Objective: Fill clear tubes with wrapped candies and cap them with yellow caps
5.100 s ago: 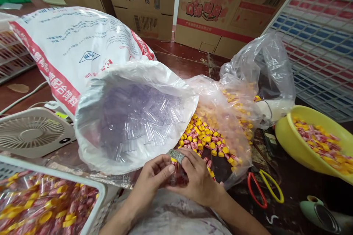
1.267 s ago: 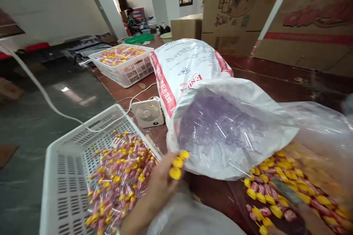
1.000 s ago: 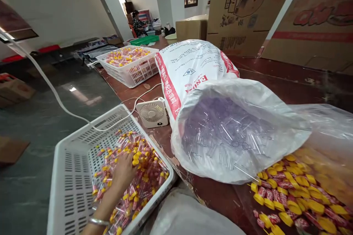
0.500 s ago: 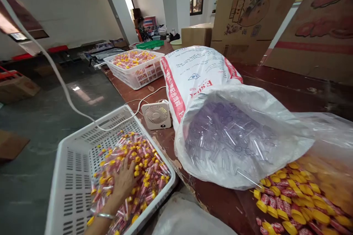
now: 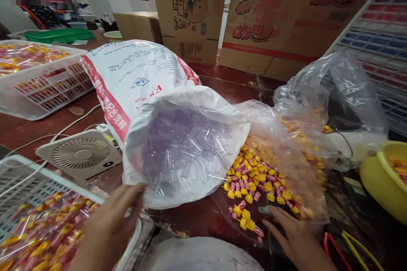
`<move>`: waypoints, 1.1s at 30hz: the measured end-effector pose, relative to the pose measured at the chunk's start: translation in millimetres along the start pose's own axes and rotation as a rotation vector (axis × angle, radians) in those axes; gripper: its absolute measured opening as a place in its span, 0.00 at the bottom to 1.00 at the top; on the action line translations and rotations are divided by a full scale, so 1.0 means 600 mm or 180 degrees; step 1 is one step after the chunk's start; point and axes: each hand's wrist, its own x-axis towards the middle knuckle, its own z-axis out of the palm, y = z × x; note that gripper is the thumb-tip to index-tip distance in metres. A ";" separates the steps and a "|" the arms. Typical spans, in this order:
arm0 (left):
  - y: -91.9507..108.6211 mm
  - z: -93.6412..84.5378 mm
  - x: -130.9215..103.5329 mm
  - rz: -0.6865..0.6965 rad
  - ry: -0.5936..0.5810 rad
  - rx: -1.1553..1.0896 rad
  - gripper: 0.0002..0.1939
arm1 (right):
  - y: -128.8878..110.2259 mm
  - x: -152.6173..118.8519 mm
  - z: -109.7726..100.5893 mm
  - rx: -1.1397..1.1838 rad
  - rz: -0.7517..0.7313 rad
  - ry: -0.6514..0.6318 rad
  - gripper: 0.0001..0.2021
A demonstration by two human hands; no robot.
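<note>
My left hand (image 5: 110, 224), somewhat blurred, is over the near rim of the white crate (image 5: 95, 197). Its fingers reach toward the mouth of a white woven sack (image 5: 140, 65) and look apart, with nothing seen in them. Clear plastic tubes (image 5: 190, 152) lie inside the sack. My right hand (image 5: 294, 237) is open, fingers spread low beside a pile of yellow caps with red-wrapped candies (image 5: 251, 178). That pile spills from a clear plastic bag (image 5: 305, 186). Filled, yellow-capped tubes (image 5: 47, 233) lie in the crate.
A small fan (image 5: 81, 152) with a cord stands left of the sack. Behind it is another white crate (image 5: 47, 89) of filled tubes. Cardboard boxes (image 5: 263, 29) line the back. At right sits a yellow bowl (image 5: 378, 182), with red and yellow handles (image 5: 352, 245) in front of it.
My left hand has lifted out of the filled tubes in the crate and moved right toward the sack. The view has turned right, and my right hand has come in beside the capped candies.
</note>
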 end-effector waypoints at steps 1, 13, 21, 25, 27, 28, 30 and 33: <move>0.050 0.018 0.028 0.0285 -0.0193 0.0103 0.15 | -0.011 0.003 -0.006 0.0008 0.0067 -0.0085 0.10; 0.168 0.102 0.114 0.0041 -0.0892 0.0410 0.21 | -0.077 -0.005 -0.016 -0.0433 0.0348 -0.0678 0.12; 0.251 0.066 0.030 -0.0433 -0.2617 -0.3339 0.13 | -0.055 0.027 0.000 0.0406 -0.0072 -0.0316 0.08; 0.287 0.087 0.023 -0.0416 -0.2979 -0.3781 0.09 | -0.080 0.053 -0.019 0.1960 0.0719 0.0333 0.04; 0.297 0.096 0.026 -0.0435 -0.3076 -0.4092 0.09 | -0.104 0.067 -0.028 0.2560 0.0808 0.0617 0.09; 0.300 0.098 0.029 -0.0456 -0.3077 -0.4278 0.10 | -0.116 0.072 -0.031 0.2680 0.0745 0.0689 0.10; 0.306 0.099 0.036 -0.0524 -0.3017 -0.4589 0.11 | -0.132 0.078 -0.033 0.2571 0.0534 0.0683 0.09; 0.310 0.095 0.044 -0.0689 -0.2951 -0.4910 0.12 | -0.137 0.076 -0.033 0.2144 0.0225 0.0428 0.10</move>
